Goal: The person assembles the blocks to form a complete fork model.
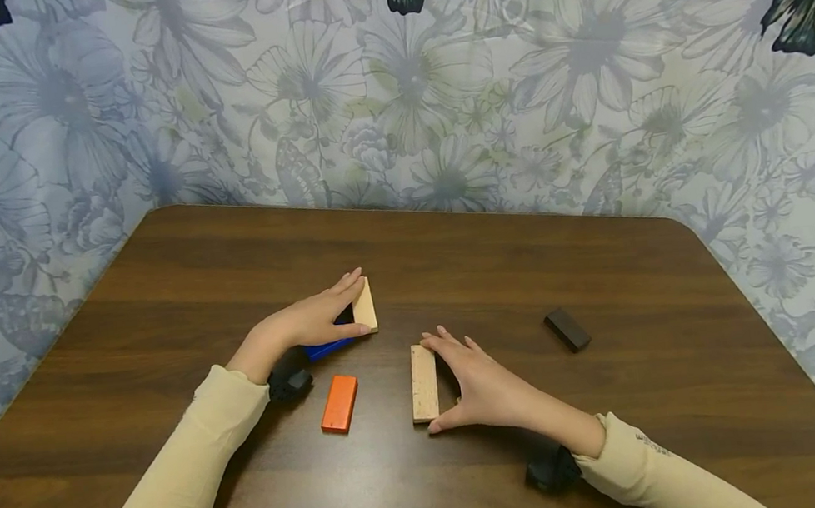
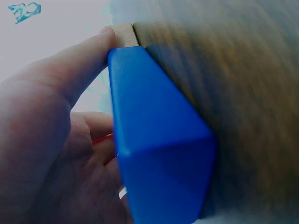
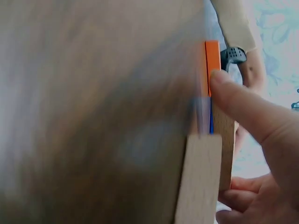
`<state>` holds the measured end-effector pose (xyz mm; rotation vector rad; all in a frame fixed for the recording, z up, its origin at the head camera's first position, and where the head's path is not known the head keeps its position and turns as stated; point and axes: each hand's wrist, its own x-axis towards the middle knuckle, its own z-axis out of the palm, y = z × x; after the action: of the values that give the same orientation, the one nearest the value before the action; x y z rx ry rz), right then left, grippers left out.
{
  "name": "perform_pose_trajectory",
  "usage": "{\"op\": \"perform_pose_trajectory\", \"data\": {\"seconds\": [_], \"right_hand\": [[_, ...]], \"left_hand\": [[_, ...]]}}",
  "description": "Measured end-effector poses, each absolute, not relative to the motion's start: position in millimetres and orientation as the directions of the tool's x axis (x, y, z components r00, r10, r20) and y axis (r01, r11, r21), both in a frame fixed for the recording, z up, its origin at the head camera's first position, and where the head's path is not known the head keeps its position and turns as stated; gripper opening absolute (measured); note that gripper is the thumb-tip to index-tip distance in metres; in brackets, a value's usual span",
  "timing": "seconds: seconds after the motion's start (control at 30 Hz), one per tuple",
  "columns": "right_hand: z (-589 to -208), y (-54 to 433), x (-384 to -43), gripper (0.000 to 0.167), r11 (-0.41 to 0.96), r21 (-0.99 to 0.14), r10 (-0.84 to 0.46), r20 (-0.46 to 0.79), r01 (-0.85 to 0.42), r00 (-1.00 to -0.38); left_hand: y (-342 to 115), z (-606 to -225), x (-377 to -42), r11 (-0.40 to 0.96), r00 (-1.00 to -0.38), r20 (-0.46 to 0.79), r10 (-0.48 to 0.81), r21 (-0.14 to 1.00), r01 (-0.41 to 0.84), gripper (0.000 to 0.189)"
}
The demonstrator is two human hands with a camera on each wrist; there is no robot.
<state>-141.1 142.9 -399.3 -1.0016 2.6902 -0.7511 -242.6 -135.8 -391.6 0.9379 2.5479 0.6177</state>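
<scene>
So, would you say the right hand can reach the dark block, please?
Probably yes: only table shows between the right hand and the dark block, though that hand holds a wooden block.

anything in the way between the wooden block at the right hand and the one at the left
Nothing visible: in the head view, bare tabletop separates the near wooden block at the right hand from the far wooden block at the left hand. The orange block lies left of that gap.
</scene>
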Motion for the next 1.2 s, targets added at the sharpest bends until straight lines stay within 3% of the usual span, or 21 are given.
{"op": "perform_pose_trajectory", "data": {"seconds": [0.37, 0.77, 1.2], "right_hand": [[-405, 141, -138, 0.105, 0.669, -0.505, -0.652, -0.045, -0.546, -0.757], [-404, 145, -135, 0.109, 0.660, -0.480, -0.668, -0.023, -0.577, -0.744], [-394, 150, -113, 0.062, 0.558, -0.560, -0.651, 0.161, -0.612, -0.742]], "left_hand": [[-136, -391, -242, 0.687, -0.720, -0.173, 0.672, 0.509, 0.519, 0.084], [-135, -390, -240, 0.692, -0.725, -0.174, 0.666, 0.507, 0.514, 0.084], [-137, -390, -246, 0.688, -0.726, -0.166, 0.668, 0.509, 0.517, 0.084]]}}
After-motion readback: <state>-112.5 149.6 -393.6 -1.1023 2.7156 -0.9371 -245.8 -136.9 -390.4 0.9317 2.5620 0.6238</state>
